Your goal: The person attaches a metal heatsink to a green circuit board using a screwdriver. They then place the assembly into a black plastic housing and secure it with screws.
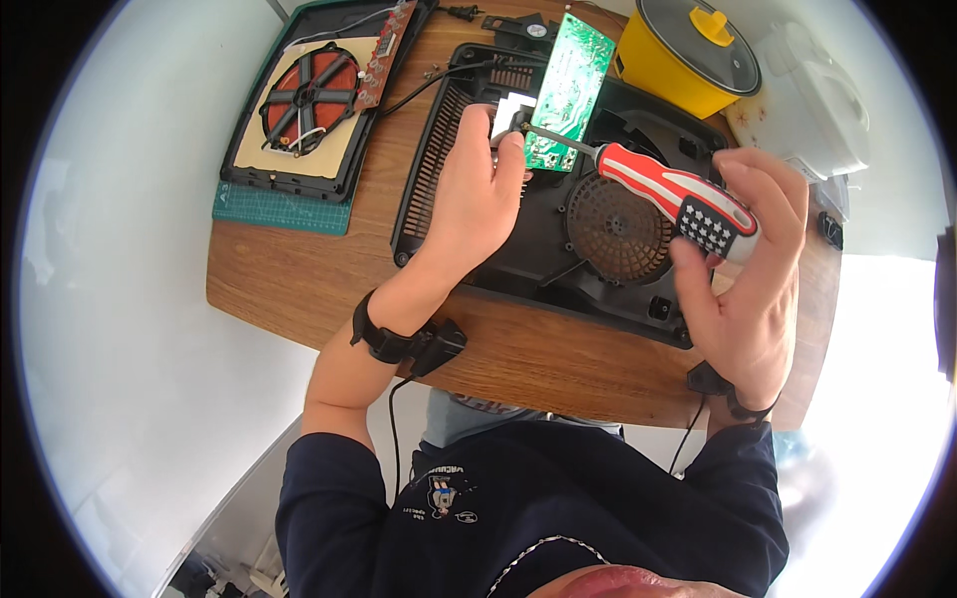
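Note:
A green circuit board [576,70] is tilted up over a black plastic housing [498,274]. My left hand [467,204] is closed at the board's near left edge, thumb and forefinger gripping a small dark part beside a pale metal piece [506,112]. My right hand [763,269] has its fingers around the handle end of a screwdriver [643,179] with a red, white and dark star-patterned grip. The screwdriver's shaft points left across the board, its tip at the dark part by my left fingertips. Below the handle lies the housing's round vent grille [620,229].
At the left, a black-framed panel with a round red coil [314,98] overlaps a green cutting mat [279,207]. A yellow pot [678,70] with a dark lid and a white plastic container [812,100] stand at the far right. A black cable [424,88] runs towards the housing.

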